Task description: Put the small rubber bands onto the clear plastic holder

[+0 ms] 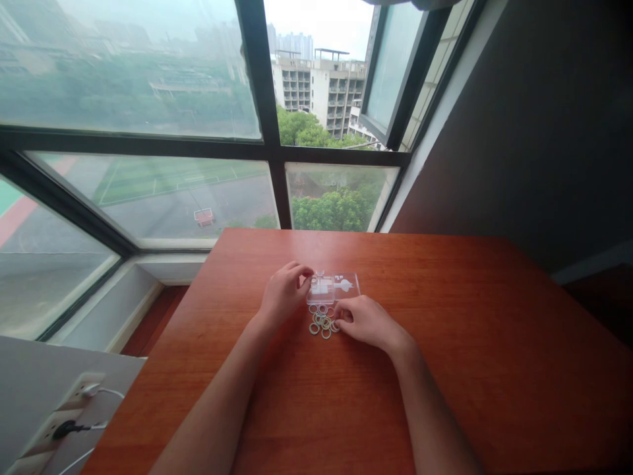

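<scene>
A clear plastic box (326, 298) lies with its transparent lid (352, 285) folded out to the right, white printing on it. Just in front of it, several pale rings (326, 334) are heaped on the table. My left hand (285, 290) is at the box's left edge, thumb and forefinger curled together; what they pinch, if anything, is too small to make out. At the right side of the heap, my right hand (368, 322) has its fingertips closed on one ring (335, 326), partly hidden by the fingers.
The reddish-brown wooden table (475, 343) reaches to the window (198, 145) behind it. A dark wall (534, 132) rises on the right. Beyond the table's left edge, plugs and white cables (91, 390) are in wall sockets (49, 429).
</scene>
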A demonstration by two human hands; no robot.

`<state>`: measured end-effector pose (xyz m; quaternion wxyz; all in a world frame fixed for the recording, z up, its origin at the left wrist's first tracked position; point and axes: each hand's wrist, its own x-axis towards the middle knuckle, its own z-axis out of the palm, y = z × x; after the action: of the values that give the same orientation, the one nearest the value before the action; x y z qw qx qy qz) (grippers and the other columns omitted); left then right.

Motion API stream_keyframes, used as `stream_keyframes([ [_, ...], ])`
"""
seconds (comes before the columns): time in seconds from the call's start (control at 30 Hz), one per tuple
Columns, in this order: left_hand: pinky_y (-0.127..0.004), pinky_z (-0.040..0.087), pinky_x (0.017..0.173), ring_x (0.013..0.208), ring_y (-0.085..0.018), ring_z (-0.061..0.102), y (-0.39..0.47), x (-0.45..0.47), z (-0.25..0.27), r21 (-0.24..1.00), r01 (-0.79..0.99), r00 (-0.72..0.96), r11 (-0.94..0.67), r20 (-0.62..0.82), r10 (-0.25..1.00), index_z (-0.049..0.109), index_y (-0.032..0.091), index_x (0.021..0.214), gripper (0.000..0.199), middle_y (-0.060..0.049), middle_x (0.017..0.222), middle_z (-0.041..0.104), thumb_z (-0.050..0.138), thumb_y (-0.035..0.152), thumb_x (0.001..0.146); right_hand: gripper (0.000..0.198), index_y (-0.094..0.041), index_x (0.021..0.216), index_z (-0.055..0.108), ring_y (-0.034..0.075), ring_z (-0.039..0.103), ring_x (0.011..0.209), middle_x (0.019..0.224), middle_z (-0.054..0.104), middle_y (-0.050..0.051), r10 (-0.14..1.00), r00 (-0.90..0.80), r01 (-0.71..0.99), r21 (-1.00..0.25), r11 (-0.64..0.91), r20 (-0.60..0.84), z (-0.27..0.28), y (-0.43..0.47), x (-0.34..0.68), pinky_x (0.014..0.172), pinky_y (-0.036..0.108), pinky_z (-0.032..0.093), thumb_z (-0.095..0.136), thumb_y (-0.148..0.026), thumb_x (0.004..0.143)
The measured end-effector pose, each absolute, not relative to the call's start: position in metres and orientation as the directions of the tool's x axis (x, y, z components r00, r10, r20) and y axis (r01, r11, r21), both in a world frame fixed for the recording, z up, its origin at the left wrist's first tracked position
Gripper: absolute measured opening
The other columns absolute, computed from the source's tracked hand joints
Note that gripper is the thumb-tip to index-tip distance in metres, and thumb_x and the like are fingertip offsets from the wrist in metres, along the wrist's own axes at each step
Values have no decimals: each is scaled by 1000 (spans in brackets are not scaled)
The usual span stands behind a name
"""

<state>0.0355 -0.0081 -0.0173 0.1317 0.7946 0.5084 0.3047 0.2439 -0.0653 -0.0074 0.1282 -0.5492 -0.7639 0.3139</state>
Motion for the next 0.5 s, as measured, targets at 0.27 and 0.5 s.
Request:
stream_keyframes([
  [0.27, -23, 41, 61, 63, -11, 53, -9, 36, -15, 518, 714, 318, -471, 359, 877, 67, 19, 86, 14, -1, 81, 62, 54, 19, 84, 8, -22, 70, 65, 10, 52, 55, 61, 62, -5, 922, -378, 707, -670, 226, -88, -9, -67, 244, 52, 20, 29, 62, -18, 76],
  [0.5, -21, 43, 63, 64, -10, 53, -15, 46, -13, 575, 625, 389, -528, 358, 849, 66, 19, 90, 14, -2, 84, 64, 54, 18, 85, 8, -20, 78, 64, 11, 49, 55, 58, 55, -4, 977, -132, 673, -708, 213, 168, -11, -58, 246, 56, 21, 33, 57, -23, 80],
])
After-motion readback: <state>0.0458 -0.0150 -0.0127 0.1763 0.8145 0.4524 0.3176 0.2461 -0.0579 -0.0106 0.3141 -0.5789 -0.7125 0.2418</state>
